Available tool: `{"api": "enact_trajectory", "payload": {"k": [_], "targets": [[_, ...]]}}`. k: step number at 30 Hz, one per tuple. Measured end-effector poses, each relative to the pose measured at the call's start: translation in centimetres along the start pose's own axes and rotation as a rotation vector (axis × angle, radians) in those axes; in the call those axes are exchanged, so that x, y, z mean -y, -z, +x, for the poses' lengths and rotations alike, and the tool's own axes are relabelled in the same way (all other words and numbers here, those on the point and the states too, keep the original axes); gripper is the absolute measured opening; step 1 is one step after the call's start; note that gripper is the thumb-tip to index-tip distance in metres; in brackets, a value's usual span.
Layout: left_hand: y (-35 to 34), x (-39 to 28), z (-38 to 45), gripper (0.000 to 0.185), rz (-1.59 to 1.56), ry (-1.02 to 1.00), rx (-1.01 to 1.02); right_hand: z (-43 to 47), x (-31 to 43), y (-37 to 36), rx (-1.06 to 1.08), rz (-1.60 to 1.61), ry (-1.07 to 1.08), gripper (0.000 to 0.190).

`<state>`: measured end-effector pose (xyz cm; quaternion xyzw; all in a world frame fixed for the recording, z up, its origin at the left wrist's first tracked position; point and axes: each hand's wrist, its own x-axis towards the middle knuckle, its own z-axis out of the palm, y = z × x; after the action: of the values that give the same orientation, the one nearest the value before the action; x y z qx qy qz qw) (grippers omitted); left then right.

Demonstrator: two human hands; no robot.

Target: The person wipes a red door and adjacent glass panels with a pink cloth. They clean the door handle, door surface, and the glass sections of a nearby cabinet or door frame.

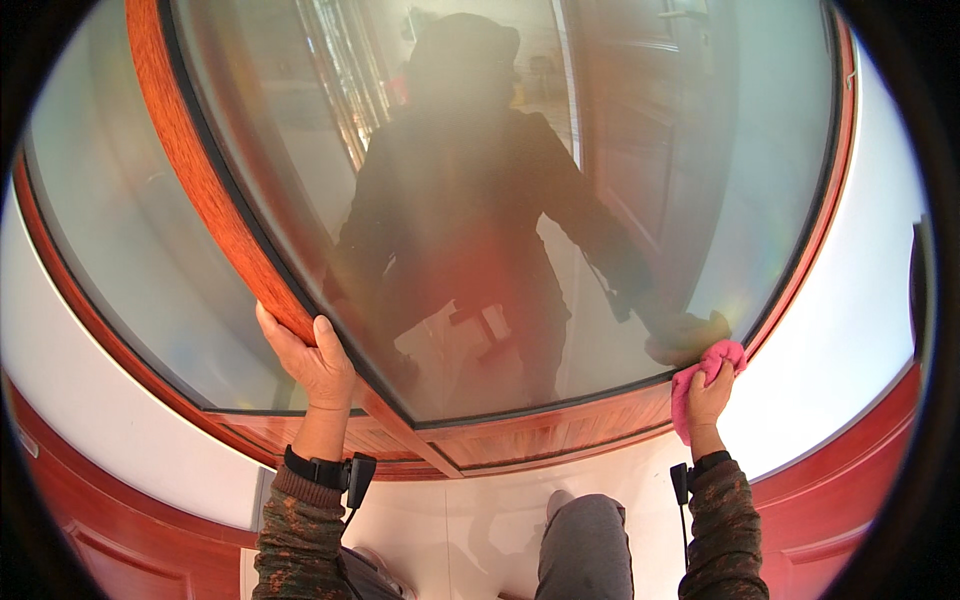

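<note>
My left hand (317, 367) grips the reddish-brown wooden stile (225, 214) of a glazed door or partition, with the thumb on one side and the fingers on the other. To its right stretches a large frosted or tinted glass pane (480, 360) edged by a black seal. My right hand (712, 394) holds a bunched pink cloth (684, 397) at the pane's lower right corner, beside the wooden frame. Part of the cloth hangs below the fingers. A dark reflection of a person in a cap fills the middle of the glass.
A second glass pane (142, 262) lies left of the stile. Wooden lower panels (547, 431) meet the pale tiled floor (480, 517). White walls (840, 300) flank the frame, and red wooden doors (112, 517) stand at both sides. My knee (585, 547) is near the panels.
</note>
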<state>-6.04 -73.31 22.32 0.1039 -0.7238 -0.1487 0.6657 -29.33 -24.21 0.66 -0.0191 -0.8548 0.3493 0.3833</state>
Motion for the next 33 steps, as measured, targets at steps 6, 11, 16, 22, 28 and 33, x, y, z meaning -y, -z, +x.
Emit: {"api": "enact_trajectory", "payload": {"k": [6,11,16,22,28,33], "targets": [[-0.1,-0.1,0.1,0.073,-0.053,0.007,-0.007,-2.6,2.8,0.7,0.061,0.084,0.114,0.049],[0.1,-0.2,0.1,0.073,0.004,0.006,0.011,-4.4,4.9,1.4,0.113,0.136,0.216,0.047],[-0.1,-0.4,0.1,0.073,0.019,0.004,0.011,-6.0,6.5,1.9,0.193,0.136,0.27,0.044],[-0.6,-0.2,0.2,0.073,0.012,0.047,0.047,-3.1,10.5,4.2,0.581,0.64,0.019,0.038],[-1.6,1.6,-0.6,0.071,0.008,0.006,0.02,2.2,18.1,12.4,0.637,1.579,-0.397,0.04],[-2.0,2.0,-0.7,0.07,0.004,-0.013,-0.007,4.2,18.8,12.5,0.067,1.418,-0.351,0.025]]}}
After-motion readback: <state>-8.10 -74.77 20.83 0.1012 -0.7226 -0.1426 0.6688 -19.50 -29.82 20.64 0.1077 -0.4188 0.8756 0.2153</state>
